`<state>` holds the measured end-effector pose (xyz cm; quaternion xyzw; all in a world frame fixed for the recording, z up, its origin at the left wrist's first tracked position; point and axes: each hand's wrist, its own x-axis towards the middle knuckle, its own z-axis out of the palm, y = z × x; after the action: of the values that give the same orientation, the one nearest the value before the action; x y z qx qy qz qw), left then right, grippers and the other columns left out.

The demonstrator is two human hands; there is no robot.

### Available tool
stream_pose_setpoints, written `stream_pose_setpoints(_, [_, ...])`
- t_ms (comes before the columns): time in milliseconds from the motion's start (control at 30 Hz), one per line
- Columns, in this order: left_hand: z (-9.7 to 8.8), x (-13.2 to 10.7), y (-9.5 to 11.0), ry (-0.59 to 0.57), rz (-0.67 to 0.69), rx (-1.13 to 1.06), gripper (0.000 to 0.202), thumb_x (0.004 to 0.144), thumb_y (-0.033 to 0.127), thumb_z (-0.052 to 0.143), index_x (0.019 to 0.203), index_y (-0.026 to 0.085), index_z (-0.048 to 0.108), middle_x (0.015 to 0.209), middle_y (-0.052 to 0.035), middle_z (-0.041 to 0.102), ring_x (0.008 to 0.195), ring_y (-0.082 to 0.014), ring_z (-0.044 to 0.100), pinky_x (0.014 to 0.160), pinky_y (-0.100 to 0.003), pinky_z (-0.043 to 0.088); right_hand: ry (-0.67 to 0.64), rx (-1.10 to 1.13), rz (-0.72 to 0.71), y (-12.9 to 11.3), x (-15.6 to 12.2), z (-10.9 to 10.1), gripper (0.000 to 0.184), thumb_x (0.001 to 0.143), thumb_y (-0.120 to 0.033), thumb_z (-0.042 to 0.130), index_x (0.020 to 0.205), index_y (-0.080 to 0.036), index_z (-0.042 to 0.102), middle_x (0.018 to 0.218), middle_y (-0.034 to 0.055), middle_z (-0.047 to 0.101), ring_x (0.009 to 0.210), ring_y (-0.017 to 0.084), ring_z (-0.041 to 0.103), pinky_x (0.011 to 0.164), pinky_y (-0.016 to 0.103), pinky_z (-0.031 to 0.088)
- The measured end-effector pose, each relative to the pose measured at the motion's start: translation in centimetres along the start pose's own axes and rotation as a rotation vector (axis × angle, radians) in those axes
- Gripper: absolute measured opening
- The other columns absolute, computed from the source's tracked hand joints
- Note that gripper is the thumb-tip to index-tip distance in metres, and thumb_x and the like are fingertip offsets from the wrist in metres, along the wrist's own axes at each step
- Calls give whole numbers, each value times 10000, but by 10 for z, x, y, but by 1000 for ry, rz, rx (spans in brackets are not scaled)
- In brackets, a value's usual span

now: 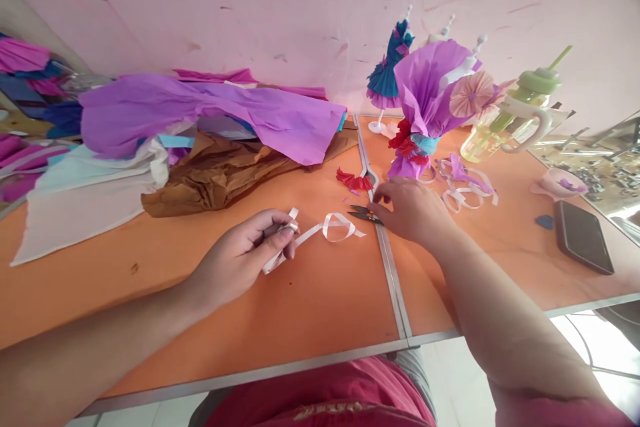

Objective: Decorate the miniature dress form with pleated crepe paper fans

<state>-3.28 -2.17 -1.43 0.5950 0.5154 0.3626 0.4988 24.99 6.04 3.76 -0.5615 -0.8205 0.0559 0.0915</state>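
My left hand [257,243] is closed, thumb against fingers, around a narrow white ribbon [271,263]. From it a loose end runs right and curls in a loop on the orange table [320,307]. My right hand [407,208] is curled low over a pair of dark thread snips [364,215], with thumb and forefinger at them. Their blades point left, slightly apart, and the handles are hidden beneath the hand. Just beyond lies a strip of gathered red crepe paper [354,180]. A purple paper dress [430,93] with a red and blue waist stands behind my right hand.
Purple paper [210,110], crumpled brown paper [215,177] and white cloth-like sheets [85,213] spread across the left. A small blue dress [393,67] stands at the wall. Rightward are ribbon curls [463,197], a green-lidded jug [520,113], a small bowl [557,183] and a phone [584,237].
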Motion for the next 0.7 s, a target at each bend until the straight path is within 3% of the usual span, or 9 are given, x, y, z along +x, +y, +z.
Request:
stream_pose_setpoints(67, [0, 0, 0, 1, -1, 0, 264, 977, 471, 539, 1015, 210, 550, 799, 13, 607, 666, -102, 536, 597, -233, 416, -170, -161, 49, 12, 3, 0, 289, 870, -443, 646, 1017, -198, 692, 1074, 115, 688, 1057, 273, 614, 724, 312, 425])
stream_pose_setpoints(133, [1, -1, -1, -9, 3, -2, 259, 979, 474, 537, 1034, 221, 549, 805, 16, 609, 651, -98, 527, 587, -233, 416, -307, -221, 91, 17, 4, 3, 295, 870, -399, 647, 1073, -186, 666, 1095, 127, 683, 1055, 276, 620, 716, 309, 424])
stream_pose_setpoints(233, [1, -1, -4, -20, 17, -7, 247, 979, 466, 542, 1060, 233, 548, 811, 20, 616, 620, -91, 512, 560, -232, 407, -378, -223, 143, 20, 5, 4, 239, 864, -375, 630, 1026, -200, 648, 1051, 101, 693, 946, 249, 641, 642, 289, 391])
stream_pose_setpoints(367, [2, 0, -5, 1, 28, -8, 234, 978, 456, 547, 1061, 237, 551, 838, 14, 628, 632, -96, 525, 568, -238, 424, -347, -186, 158, 20, 5, -4, 138, 880, -306, 554, 951, -200, 609, 962, 86, 682, 826, 224, 618, 577, 284, 318])
stream_pose_setpoints(467, [4, 0, -2, 30, 76, -48, 223, 981, 443, 548, 1055, 233, 549, 852, 6, 641, 639, -98, 526, 578, -243, 434, -177, -118, 150, 11, 2, -9, 126, 875, -198, 470, 953, -190, 569, 823, 74, 641, 695, 202, 562, 558, 290, 277])
stream_pose_setpoints(567, [5, -1, 1, 41, 122, -70, 206, 987, 422, 544, 1033, 221, 548, 853, 0, 650, 642, -98, 522, 583, -244, 434, 5, 160, 19, -7, -7, -9, 218, 892, -189, 438, 1103, -196, 492, 723, 9, 585, 607, 174, 500, 574, 280, 302])
stream_pose_setpoints(633, [5, -2, 3, 40, 130, -77, 193, 996, 403, 533, 1035, 214, 543, 868, -7, 655, 659, -101, 523, 603, -249, 437, -12, 420, -146, -22, -15, -6, 267, 938, -236, 431, 1203, -212, 415, 713, -27, 567, 605, 156, 495, 613, 268, 350])
stream_pose_setpoints(700, [5, -4, 3, 37, 124, -73, 186, 1006, 385, 517, 1051, 206, 538, 889, -15, 656, 680, -105, 520, 623, -254, 437, -138, 598, -255, -34, -21, -1, 243, 992, -361, 414, 1197, -230, 411, 737, -30, 566, 641, 147, 515, 649, 266, 386])
